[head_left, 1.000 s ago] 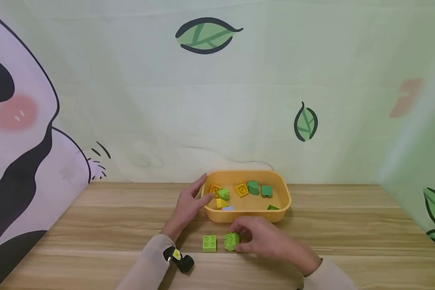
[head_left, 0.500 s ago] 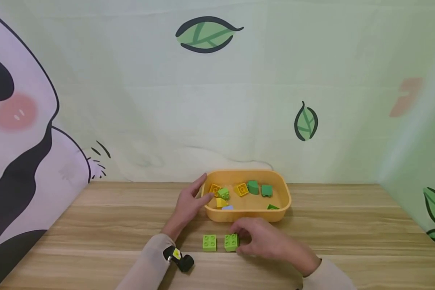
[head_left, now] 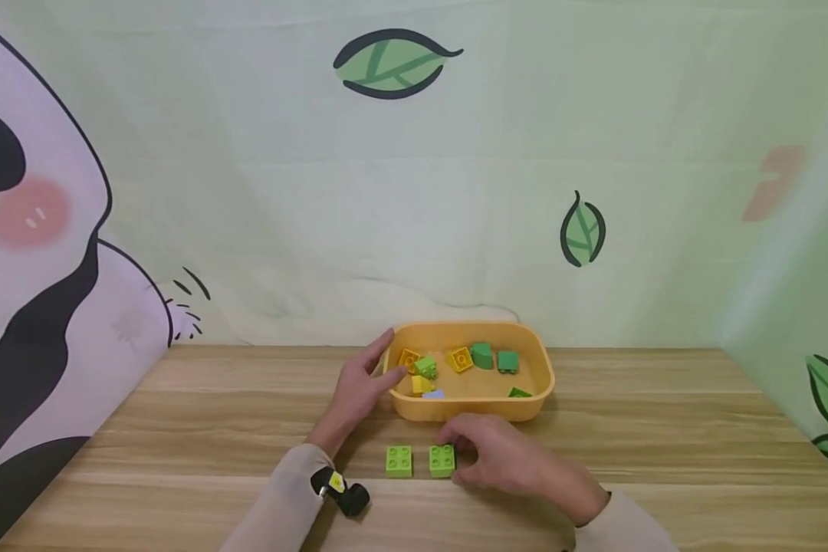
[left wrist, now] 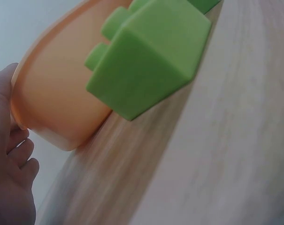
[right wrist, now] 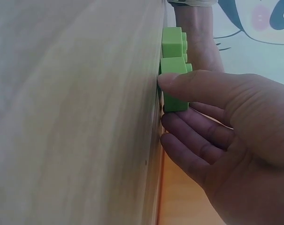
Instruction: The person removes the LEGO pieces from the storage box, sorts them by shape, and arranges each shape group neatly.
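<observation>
In the head view, my right hand [head_left: 500, 452] pinches a lime-green two-by-two toy brick [head_left: 442, 461] in front of the bin, studs up. The right wrist view shows the thumb [right wrist: 172, 82] along one side of this brick, low at the tabletop, with the other fingers on its far side. A matching lime-green brick [head_left: 399, 461] sits a short gap to its left, untouched. My left hand [head_left: 359, 391] holds the left end of the yellow-orange bin [head_left: 469, 410], its thumb over the rim. In the left wrist view the curled fingers [left wrist: 22, 152] lie outside the bin wall.
Inside the bin lie several loose bricks, among them a yellow one [head_left: 461, 359], a dark green one [head_left: 507, 362] and a lime one [head_left: 425, 367]. The bin stands on a wood-grain table [head_left: 662, 429], before a printed backdrop [head_left: 283, 192].
The brick in my right hand was tilted a second ago and now sits level, studs up, shifted very slightly right. My left hand and the bin have stayed put.
</observation>
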Tool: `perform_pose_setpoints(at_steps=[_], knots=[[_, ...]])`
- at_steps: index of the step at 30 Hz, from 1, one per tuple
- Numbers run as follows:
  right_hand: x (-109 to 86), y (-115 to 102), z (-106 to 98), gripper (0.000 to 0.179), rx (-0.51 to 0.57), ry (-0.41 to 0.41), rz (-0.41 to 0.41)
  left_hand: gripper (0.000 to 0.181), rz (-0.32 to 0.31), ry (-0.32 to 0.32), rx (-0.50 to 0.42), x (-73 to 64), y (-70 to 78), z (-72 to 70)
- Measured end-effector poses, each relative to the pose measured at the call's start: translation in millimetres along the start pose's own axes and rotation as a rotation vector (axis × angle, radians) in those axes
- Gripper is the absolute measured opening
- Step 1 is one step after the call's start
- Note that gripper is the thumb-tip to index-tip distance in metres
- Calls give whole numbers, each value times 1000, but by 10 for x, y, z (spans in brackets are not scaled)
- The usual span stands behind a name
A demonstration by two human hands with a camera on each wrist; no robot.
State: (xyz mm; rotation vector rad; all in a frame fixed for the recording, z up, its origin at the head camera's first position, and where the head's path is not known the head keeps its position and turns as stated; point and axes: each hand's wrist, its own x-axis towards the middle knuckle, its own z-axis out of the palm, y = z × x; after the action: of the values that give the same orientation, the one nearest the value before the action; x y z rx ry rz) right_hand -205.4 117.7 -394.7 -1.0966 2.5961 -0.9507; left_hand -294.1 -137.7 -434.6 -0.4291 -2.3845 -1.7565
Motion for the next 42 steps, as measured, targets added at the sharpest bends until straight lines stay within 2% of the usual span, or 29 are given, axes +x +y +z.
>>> perform_pose_setpoints(at_steps=[4,26,34,42], knots=[[-4,-5,-2,40,4,1,5,71,15,1,-9,5,-12,5],[-3,-28,-30,39,16,9,33,72,-6,0,-8,-8,11,1],[-4,-74,-127,38,48,-12,85,72,-3,-2,-12,-1,14,-2],[-11,-120,-185,34,30,24,52,71,-10,-3,-26,-10,10,-5]])
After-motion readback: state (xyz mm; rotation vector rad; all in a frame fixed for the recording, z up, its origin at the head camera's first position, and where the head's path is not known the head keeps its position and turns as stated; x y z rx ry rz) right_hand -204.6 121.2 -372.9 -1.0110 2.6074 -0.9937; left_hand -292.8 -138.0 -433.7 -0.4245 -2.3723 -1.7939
